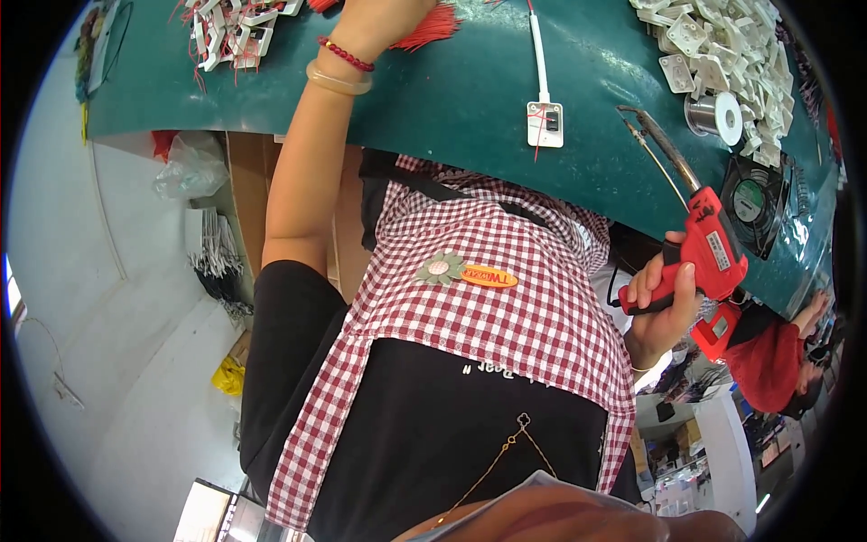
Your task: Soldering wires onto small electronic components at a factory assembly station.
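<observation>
My right hand (673,307) is wrapped round the handle of a red soldering gun (709,246). Its dark tip and thin feed tube point up over the green table. At the top edge, my left hand (390,16) reaches onto a bundle of thin red wires (431,27); its fingers are out of sight, so what they hold cannot be seen. Between the hands, a small white plastic housing (545,135) lies on the table. A black part and red wires show in it, and a white cable (539,59) runs away from it.
Many white plastic pieces (722,54) are heaped at the far right, beside a solder spool (715,115) and a black fan (757,200). Wired white housings (237,34) are piled at the far left. Another person in a red sleeve (768,366) sits at the right.
</observation>
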`<state>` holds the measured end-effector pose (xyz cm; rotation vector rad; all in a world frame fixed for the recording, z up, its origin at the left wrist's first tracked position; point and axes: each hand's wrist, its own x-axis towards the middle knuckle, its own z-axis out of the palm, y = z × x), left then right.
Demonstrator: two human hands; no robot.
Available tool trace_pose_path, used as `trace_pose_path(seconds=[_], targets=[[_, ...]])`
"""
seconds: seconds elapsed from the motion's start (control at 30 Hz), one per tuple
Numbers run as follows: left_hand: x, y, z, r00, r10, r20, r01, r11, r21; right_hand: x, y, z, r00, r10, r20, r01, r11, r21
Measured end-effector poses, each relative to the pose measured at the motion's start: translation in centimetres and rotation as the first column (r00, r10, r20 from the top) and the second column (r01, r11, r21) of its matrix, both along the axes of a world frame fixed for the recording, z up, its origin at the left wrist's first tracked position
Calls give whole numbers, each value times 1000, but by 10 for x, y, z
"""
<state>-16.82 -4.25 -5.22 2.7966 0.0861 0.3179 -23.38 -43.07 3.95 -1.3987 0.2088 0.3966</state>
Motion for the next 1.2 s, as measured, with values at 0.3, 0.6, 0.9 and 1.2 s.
trace_pose_path(seconds=[0.3,0.6,0.9,1.2], targets=[[-27,-70,18,952,-299,65,299,863,-408,-6,4,5,1000,-4,-20,3,999,-40],[-52,-122,-6,969,-204,137,245,850,-466,-12,9,6,986,129,-108,-143,979,-143],[-56,-121,-10,956,-260,136,293,835,-465,-10,13,14,980,157,-126,-180,963,-199],[-56,-116,-11,954,-281,108,294,795,-531,-11,17,17,979,121,-162,-149,973,-174]])
